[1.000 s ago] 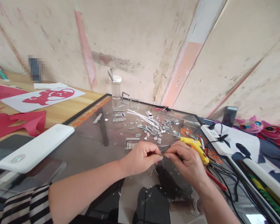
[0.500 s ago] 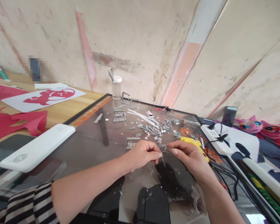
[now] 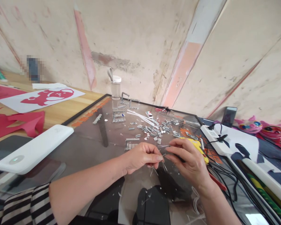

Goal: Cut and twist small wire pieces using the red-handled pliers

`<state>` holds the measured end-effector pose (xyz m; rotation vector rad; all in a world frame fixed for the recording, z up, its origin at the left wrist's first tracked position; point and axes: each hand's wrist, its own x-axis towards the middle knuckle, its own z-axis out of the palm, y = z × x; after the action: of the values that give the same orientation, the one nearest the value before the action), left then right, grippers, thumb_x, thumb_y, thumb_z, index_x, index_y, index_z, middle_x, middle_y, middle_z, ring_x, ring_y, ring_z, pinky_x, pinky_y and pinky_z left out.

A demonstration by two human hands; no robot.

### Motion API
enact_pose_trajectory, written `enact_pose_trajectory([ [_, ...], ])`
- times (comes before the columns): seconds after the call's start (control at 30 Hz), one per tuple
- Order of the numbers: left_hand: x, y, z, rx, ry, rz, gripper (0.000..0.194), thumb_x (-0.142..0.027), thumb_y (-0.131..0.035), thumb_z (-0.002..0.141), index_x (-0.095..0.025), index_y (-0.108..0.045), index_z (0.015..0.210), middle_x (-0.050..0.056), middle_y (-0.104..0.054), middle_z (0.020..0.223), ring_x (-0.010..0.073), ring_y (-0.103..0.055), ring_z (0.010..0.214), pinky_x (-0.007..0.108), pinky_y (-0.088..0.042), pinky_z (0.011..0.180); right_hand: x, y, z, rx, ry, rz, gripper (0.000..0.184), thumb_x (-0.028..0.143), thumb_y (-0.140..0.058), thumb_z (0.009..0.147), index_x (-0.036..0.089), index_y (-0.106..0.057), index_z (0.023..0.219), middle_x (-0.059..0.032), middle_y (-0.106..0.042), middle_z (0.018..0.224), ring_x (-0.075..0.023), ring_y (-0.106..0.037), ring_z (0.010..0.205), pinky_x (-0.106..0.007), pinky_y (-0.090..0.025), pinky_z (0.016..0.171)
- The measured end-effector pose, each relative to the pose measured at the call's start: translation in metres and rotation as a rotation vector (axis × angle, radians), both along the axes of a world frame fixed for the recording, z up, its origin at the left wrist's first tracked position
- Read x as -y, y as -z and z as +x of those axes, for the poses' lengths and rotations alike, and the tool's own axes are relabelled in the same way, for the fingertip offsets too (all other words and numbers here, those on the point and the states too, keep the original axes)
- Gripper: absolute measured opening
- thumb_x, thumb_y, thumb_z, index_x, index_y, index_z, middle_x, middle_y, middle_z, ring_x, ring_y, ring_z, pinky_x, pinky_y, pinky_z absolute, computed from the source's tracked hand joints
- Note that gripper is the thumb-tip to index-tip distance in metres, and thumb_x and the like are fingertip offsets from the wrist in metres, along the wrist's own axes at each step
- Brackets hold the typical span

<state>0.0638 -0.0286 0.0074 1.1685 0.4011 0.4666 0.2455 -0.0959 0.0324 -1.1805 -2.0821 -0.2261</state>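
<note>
My left hand (image 3: 146, 157) pinches a few thin wires (image 3: 164, 167) between thumb and fingers, above the dark glass tabletop. Their loose ends stick out below and to the right of the fingertips. Just to the right, my right hand (image 3: 189, 159) has its thumb and fingers apart, its tips close to the wire ends. Whether a fingertip touches a wire is too fine to tell. Behind both hands lies a scatter of small grey metal-like pieces (image 3: 165, 127), with white strips (image 3: 142, 118) beside them. A small grey frame-like piece (image 3: 131, 144) is partly hidden by my left hand.
A yellow glue gun (image 3: 196, 144) lies behind my right hand, near a white power strip (image 3: 215, 140) with black cables (image 3: 227, 176). At left is a white power bank (image 3: 35, 148). A lidded clear cup (image 3: 115, 89) stands by the wall.
My right hand's fingers have spread apart and its thumb has dropped away from the fingers. My left hand keeps its pinch on the wires, almost unmoved. The view has shifted slightly.
</note>
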Motion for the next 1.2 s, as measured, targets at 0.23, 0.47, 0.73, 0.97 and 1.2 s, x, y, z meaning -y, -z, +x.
enact_pose_trajectory([
  [0.23,-0.003,0.002,-0.001,-0.019,0.067,-0.027,0.017,-0.027,-0.068,0.068,-0.012,-0.06,0.065,-0.001,-0.057,0.049,0.0049,-0.042,0.044,0.019,-0.026,0.047,0.003,-0.005,-0.003,-0.002,-0.03,0.008,0.011,0.015,-0.06,0.076,0.02,-0.065,0.084,-0.0046,-0.056,0.083,-0.0152,-0.055,0.076,-0.028,-0.046,0.065],
  [0.47,-0.003,0.003,-0.002,-0.021,0.106,0.021,0.016,-0.027,-0.066,0.069,-0.012,-0.061,0.067,-0.001,-0.057,0.049,0.0051,-0.043,0.044,0.019,-0.028,0.048,0.003,-0.006,-0.003,-0.015,-0.07,-0.016,0.013,0.016,-0.06,0.077,0.02,-0.064,0.089,-0.0048,-0.057,0.083,-0.0147,-0.055,0.076,-0.026,-0.047,0.064],
  [0.73,-0.001,-0.004,-0.001,-0.066,-0.057,0.375,0.016,-0.027,-0.061,0.072,-0.013,-0.058,0.065,-0.001,-0.057,0.055,0.0079,-0.048,0.052,0.02,-0.035,0.053,0.002,-0.005,-0.001,-0.038,-0.038,-0.088,0.008,0.016,-0.058,0.078,0.018,-0.065,0.081,-0.0045,-0.058,0.081,-0.0142,-0.055,0.075,-0.025,-0.045,0.065],
  [0.97,0.003,-0.009,-0.004,-0.142,-0.201,0.896,0.015,-0.021,-0.052,0.078,-0.015,-0.057,0.066,0.0,-0.056,0.061,0.0097,-0.05,0.059,0.02,-0.036,0.057,0.003,-0.011,-0.005,-0.159,-0.022,-0.318,0.012,0.022,-0.056,0.079,0.019,-0.062,0.069,-0.0018,-0.059,0.071,-0.0136,-0.054,0.069,-0.024,-0.041,0.062],
  [1.2,0.002,-0.008,-0.006,-0.209,-0.224,1.413,0.022,-0.019,-0.04,0.084,-0.016,-0.06,0.074,0.005,-0.056,0.066,0.0151,-0.047,0.066,0.028,-0.034,0.066,0.0,-0.003,-0.009,-0.568,0.02,-0.773,0.03,0.035,-0.057,0.077,0.016,-0.048,0.055,0.0046,-0.042,0.053,-0.0084,-0.036,0.05,-0.022,-0.029,0.048],
])
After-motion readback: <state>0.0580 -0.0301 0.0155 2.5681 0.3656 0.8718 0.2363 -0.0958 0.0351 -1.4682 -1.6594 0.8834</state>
